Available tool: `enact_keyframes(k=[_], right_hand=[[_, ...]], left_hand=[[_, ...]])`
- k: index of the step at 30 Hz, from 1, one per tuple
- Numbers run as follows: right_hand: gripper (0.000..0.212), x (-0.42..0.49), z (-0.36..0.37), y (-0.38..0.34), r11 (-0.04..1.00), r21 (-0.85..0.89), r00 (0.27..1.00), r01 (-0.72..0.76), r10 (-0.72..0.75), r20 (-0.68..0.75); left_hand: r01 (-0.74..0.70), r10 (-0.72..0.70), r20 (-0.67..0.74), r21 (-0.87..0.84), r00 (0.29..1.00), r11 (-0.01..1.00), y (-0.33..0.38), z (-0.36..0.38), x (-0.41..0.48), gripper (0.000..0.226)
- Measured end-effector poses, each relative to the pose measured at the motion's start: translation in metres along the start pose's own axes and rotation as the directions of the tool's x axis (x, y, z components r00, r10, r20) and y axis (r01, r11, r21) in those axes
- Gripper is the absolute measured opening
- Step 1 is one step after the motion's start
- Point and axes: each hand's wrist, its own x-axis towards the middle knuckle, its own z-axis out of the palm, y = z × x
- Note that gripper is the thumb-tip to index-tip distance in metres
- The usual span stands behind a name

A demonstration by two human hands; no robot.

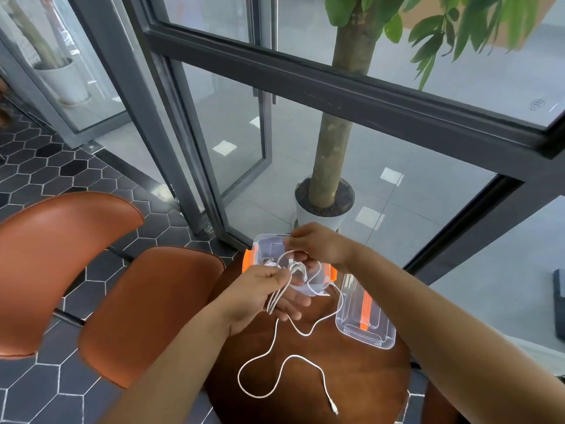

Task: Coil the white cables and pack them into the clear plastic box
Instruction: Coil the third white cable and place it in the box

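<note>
A white cable (276, 296) is bunched into several loops in my left hand (263, 298), which grips the bundle just in front of the clear plastic box (263, 249). My right hand (318, 244) hovers over the box and pinches a strand of the same cable near the top of the loops. The cable's loose tail (275, 374) snakes across the round wooden table (367, 387) toward me and ends in a plug near the front edge. The box has orange latches and stands open at the table's far edge. Whether it holds anything is unclear.
The box's clear lid (365, 319) with an orange handle lies on the table to the right. Two brown leather chairs (146, 307) stand at the left. A potted tree (325, 206) and a glass wall with dark frames are just behind the table.
</note>
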Motion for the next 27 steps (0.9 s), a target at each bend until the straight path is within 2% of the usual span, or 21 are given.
enact_keyframes(k=[3, 6, 8, 10, 12, 14, 16, 19, 22, 24, 27], right_hand=[[0.026, -0.005, 0.011, -0.008, 0.987, -0.142, 0.984, 0.075, -0.096, -0.148], [0.01, -0.018, 0.028, -0.005, 0.965, -0.234, 0.958, 0.119, -0.174, -0.227], [0.009, -0.026, 0.044, -0.002, 0.948, -0.295, 0.935, 0.118, -0.206, -0.289], [0.011, -0.031, 0.058, 0.001, 0.952, -0.284, 0.925, 0.113, -0.205, -0.319], [0.014, -0.033, 0.067, 0.006, 0.97, -0.213, 0.928, 0.12, -0.186, -0.324], [0.022, -0.036, 0.073, 0.012, 0.975, -0.159, 0.924, 0.156, -0.201, -0.326], [0.032, -0.04, 0.076, 0.016, 0.962, -0.205, 0.91, 0.178, -0.24, -0.339], [0.035, -0.045, 0.077, 0.023, 0.925, -0.323, 0.872, 0.2, -0.318, -0.372], [0.016, -0.052, 0.078, 0.036, 0.915, -0.331, 0.853, 0.229, -0.352, -0.384], [0.009, -0.057, 0.078, 0.047, 0.9, -0.333, 0.853, 0.281, -0.393, -0.342], [0.022, -0.063, 0.078, 0.063, 0.904, -0.274, 0.89, 0.329, -0.394, -0.23]], left_hand=[[-0.001, 0.005, -0.082, 0.051, 0.997, 0.999, -0.005, 0.004, 0.003, 0.035], [-0.045, 0.022, -0.271, -0.078, 0.962, 0.996, -0.013, 0.003, 0.009, 0.038], [-0.069, 0.003, -0.339, -0.183, 0.941, 0.981, -0.018, 0.003, 0.014, 0.038], [-0.098, -0.019, -0.367, -0.297, 0.93, 0.95, -0.021, 0.004, 0.019, 0.036], [-0.124, -0.067, -0.356, -0.486, 0.932, 0.865, -0.02, 0.007, 0.021, 0.036], [-0.139, -0.108, -0.317, -0.663, 0.942, 0.736, -0.019, 0.007, 0.022, 0.038], [-0.143, -0.109, -0.271, -0.759, 0.956, 0.635, -0.016, 0.005, 0.021, 0.05], [-0.161, -0.042, -0.226, -0.797, 0.973, 0.582, -0.012, -0.001, 0.019, 0.077], [-0.197, 0.017, -0.221, -0.826, 0.975, 0.529, -0.009, -0.007, 0.019, 0.093], [-0.211, 0.056, -0.213, -0.837, 0.976, 0.505, -0.006, -0.01, 0.02, 0.1], [-0.203, 0.106, -0.174, -0.85, 0.979, 0.487, -0.003, -0.012, 0.019, 0.108]])
